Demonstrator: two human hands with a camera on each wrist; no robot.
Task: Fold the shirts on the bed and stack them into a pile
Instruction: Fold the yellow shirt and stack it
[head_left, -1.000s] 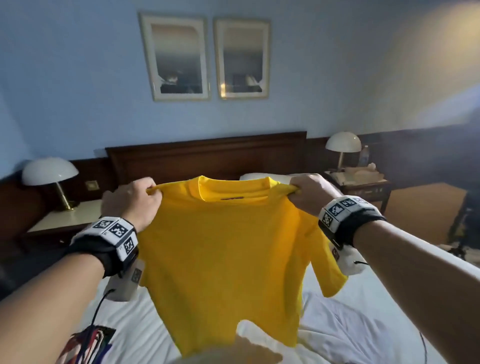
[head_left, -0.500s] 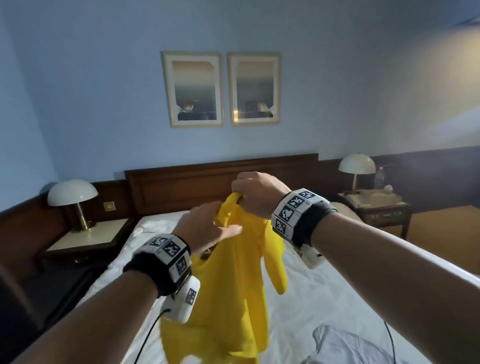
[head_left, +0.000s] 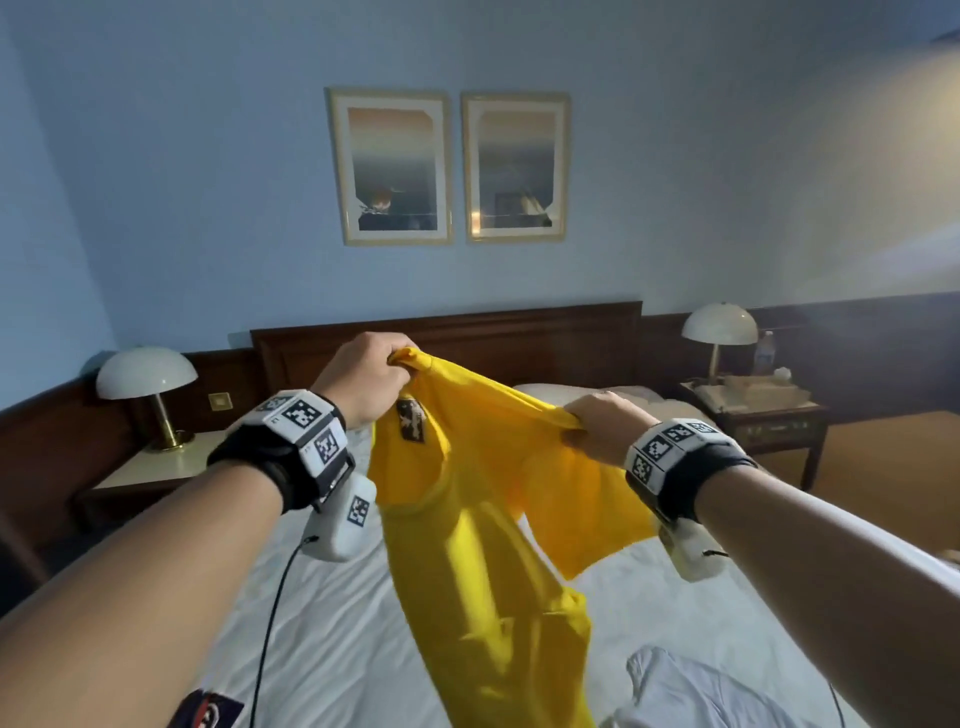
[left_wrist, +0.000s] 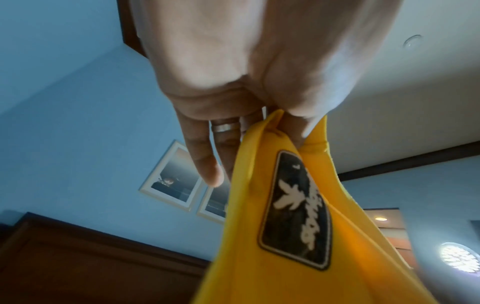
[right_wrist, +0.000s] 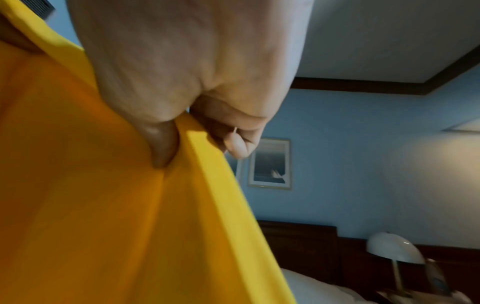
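A yellow T-shirt (head_left: 483, 561) hangs in the air above the bed (head_left: 332, 634), held up by both hands. My left hand (head_left: 371, 374) pinches the collar near its black label (head_left: 410, 421), thumb against fingers. My right hand (head_left: 597, 423) grips the shirt's shoulder edge further right and a little lower. The body of the shirt droops down, one sleeve hanging right. The left wrist view shows the left hand (left_wrist: 272, 115) pinching the yellow T-shirt (left_wrist: 298, 236) just above the label. The right wrist view shows the right hand (right_wrist: 182, 131) clamping a fold of the yellow T-shirt (right_wrist: 116, 205).
A pale grey-white shirt (head_left: 701, 696) lies crumpled at the bed's near right. A dark printed garment (head_left: 208, 714) lies at the near left edge. A wooden headboard (head_left: 467, 338), two nightstands with dome lamps (head_left: 146, 374) (head_left: 719, 325) and a pillow (head_left: 597, 392) stand beyond.
The shirt was first spread flat by both shoulders, then bunched with the hands together. Now the hands have drawn apart again, the left holding the collar and the right a shoulder edge.
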